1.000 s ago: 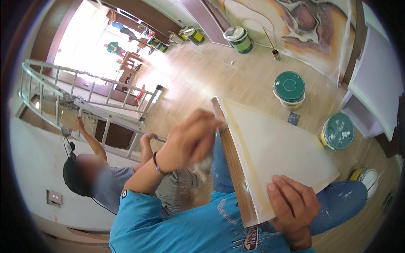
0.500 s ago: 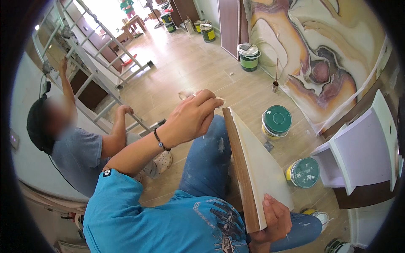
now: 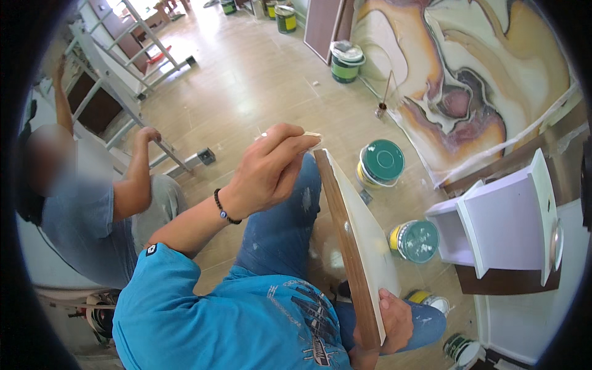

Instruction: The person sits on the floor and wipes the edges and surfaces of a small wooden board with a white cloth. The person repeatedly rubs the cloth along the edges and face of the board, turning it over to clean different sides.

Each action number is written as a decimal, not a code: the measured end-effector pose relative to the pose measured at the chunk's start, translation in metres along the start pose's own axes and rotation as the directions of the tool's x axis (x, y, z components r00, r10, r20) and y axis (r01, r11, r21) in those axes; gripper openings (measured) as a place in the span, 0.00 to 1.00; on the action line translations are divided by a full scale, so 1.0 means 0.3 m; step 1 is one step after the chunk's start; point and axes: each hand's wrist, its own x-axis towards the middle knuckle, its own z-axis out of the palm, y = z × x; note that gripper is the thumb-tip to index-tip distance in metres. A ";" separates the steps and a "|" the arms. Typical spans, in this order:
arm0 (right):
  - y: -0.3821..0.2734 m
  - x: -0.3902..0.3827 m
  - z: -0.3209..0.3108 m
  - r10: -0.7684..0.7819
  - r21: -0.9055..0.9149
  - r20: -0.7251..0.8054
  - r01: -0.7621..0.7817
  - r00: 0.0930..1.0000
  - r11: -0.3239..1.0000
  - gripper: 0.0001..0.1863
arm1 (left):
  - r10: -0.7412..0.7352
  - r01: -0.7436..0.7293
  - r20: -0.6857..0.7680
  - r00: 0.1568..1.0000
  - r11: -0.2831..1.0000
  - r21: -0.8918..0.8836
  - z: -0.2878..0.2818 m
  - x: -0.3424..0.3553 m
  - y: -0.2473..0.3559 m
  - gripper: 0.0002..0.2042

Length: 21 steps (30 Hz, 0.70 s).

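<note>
A flat board with a white face (image 3: 374,237) and a brown wood-look edge (image 3: 349,246) stands tilted on edge over my lap. My right hand (image 3: 394,316) grips its near end, fingers lying on the white face. At the far end, my left hand (image 3: 266,169), with a dark bead bracelet on its wrist, pinches a thin pale folded sheet (image 3: 312,134). That sheet is just above the board's far corner; whether they touch I cannot tell.
Green-lidded paint buckets (image 3: 382,161) stand beyond the board, with a white open cabinet (image 3: 509,216) at the right. A marbled panel (image 3: 475,74) leans at the back right. On the left, a person (image 3: 74,191) sits beside a metal ladder (image 3: 117,92).
The view has shifted, so the surroundings sit further left. My left hand stays at the board's far end with the pale sheet; my right hand keeps its grip.
</note>
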 end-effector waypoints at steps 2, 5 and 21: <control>-0.004 0.005 -0.010 0.021 0.006 0.011 -0.022 1.000 1.000 0.14 | -0.002 -0.006 -0.066 0.998 0.993 -0.115 -0.005 -0.026 0.050 0.18; -0.020 0.002 -0.032 0.053 -0.006 0.046 -0.053 0.998 0.999 0.13 | 0.205 -0.218 -0.077 0.976 0.932 -0.291 -0.006 -0.080 0.119 0.15; -0.017 -0.017 -0.016 -0.025 -0.006 0.021 0.025 0.999 1.000 0.21 | 0.408 -0.401 0.161 0.899 0.913 -0.075 -0.051 -0.018 0.024 0.20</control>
